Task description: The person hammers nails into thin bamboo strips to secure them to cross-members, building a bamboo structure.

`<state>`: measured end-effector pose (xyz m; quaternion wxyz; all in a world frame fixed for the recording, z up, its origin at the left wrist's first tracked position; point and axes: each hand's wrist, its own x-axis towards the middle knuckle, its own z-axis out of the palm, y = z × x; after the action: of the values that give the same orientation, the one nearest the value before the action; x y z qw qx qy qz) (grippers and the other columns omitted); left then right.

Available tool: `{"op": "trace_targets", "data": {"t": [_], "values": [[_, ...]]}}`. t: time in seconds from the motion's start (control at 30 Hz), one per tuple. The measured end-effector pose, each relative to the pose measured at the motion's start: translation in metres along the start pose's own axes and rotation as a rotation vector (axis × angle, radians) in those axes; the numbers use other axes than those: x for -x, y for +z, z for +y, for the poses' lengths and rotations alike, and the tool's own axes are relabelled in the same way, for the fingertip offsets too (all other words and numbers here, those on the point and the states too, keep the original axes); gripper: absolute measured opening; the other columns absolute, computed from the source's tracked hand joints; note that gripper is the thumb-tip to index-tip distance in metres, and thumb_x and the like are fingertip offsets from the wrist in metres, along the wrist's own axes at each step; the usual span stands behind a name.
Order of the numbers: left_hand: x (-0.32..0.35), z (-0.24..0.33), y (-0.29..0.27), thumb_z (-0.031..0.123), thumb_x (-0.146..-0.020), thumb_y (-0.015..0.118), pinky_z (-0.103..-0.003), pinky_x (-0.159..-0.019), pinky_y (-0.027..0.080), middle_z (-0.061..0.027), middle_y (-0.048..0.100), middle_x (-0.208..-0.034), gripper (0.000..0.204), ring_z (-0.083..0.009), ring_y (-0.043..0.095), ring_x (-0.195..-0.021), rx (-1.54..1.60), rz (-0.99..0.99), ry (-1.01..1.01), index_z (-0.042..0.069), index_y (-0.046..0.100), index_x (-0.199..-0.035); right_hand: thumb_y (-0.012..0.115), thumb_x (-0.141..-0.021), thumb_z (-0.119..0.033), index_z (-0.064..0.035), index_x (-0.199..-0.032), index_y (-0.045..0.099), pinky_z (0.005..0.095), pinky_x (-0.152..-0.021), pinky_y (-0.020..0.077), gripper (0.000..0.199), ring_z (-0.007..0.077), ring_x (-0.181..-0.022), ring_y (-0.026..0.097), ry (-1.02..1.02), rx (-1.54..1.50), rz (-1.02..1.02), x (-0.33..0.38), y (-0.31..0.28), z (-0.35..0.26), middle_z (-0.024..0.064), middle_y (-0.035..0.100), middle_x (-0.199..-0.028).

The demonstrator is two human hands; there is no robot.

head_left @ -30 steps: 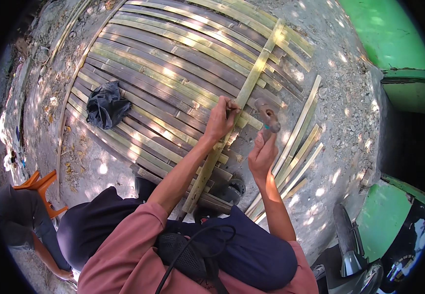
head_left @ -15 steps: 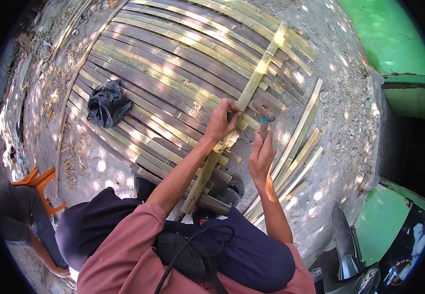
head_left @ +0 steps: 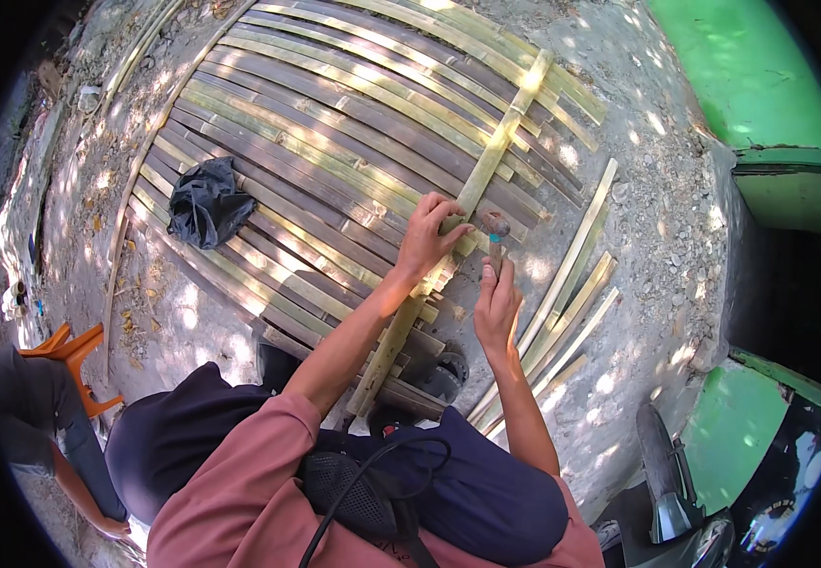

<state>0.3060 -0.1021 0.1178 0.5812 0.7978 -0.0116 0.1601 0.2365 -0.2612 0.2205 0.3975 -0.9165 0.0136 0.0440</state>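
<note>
A mat of split bamboo slats (head_left: 335,151) lies flat on the gravel ground. A pale bamboo cross strip (head_left: 500,142) runs over it from far right down toward me. My left hand (head_left: 426,239) presses on this strip, fingers curled at its edge. My right hand (head_left: 495,303) grips the handle of a small hammer (head_left: 495,230), whose head sits close to the strip, just right of my left fingers.
A crumpled black cloth (head_left: 206,201) lies on the mat's left part. Loose bamboo slats (head_left: 571,293) lie on the gravel to the right. An orange stool (head_left: 70,355) and another person stand at lower left. A green vehicle body (head_left: 760,104) borders the right.
The hammer in my right hand has come down toward the strip beside my left fingers. My left hand keeps pressing the same spot.
</note>
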Motion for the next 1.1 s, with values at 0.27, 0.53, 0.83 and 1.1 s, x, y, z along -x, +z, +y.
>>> {"op": "trace_targets", "data": {"t": [0.27, 0.53, 0.83, 1.1], "values": [[-0.001, -0.004, 0.004, 0.009, -0.082, 0.091, -0.044, -0.082, 0.052, -0.0116, 0.064, -0.095, 0.024, -0.0327, 0.061, -0.093, -0.011, 0.018, 0.009, 0.002, 0.071, -0.093, 0.050, -0.118, -0.021, 0.0011, -0.135, 0.056, 0.0551, -0.071, 0.0534, 0.029, 0.0521, -0.088, 0.073, -0.116, -0.033, 0.057, 0.001, 0.009, 0.011, 0.0314, 0.072, -0.102], [-0.006, -0.003, 0.004, 0.011, -0.084, 0.091, -0.043, -0.080, 0.051, -0.0104, 0.063, -0.091, 0.024, -0.0317, 0.059, -0.090, -0.009, 0.019, 0.030, 0.001, 0.069, -0.089, 0.050, -0.117, -0.017, 0.0009, -0.135, 0.056, 0.0535, -0.066, 0.0525, 0.026, 0.0521, -0.078, 0.070, -0.140, 0.024, 0.045, -0.007, -0.002, -0.003, 0.0304, 0.070, -0.093], [-0.002, -0.006, 0.001, 0.014, -0.080, 0.094, -0.042, -0.078, 0.053, -0.0100, 0.064, -0.092, 0.029, -0.0305, 0.062, -0.089, -0.068, 0.017, 0.058, 0.002, 0.070, -0.093, 0.048, -0.117, -0.019, 0.0018, -0.125, 0.055, 0.0553, -0.065, 0.0510, 0.023, 0.0528, -0.079, 0.071, -0.118, 0.090, -0.032, -0.004, 0.014, 0.014, 0.0274, 0.070, -0.088], [0.014, 0.022, -0.006, 0.054, -0.083, 0.087, -0.059, -0.131, 0.019, -0.0189, 0.046, -0.163, 0.100, -0.0392, 0.038, -0.155, -0.456, -0.077, 0.007, -0.001, 0.048, -0.157, 0.048, -0.118, -0.020, 0.0022, -0.126, 0.057, 0.0515, -0.072, 0.0548, 0.025, 0.0503, -0.090, 0.075, -0.154, 0.037, 0.088, -0.005, 0.010, 0.018, 0.0299, 0.074, -0.101]]}}
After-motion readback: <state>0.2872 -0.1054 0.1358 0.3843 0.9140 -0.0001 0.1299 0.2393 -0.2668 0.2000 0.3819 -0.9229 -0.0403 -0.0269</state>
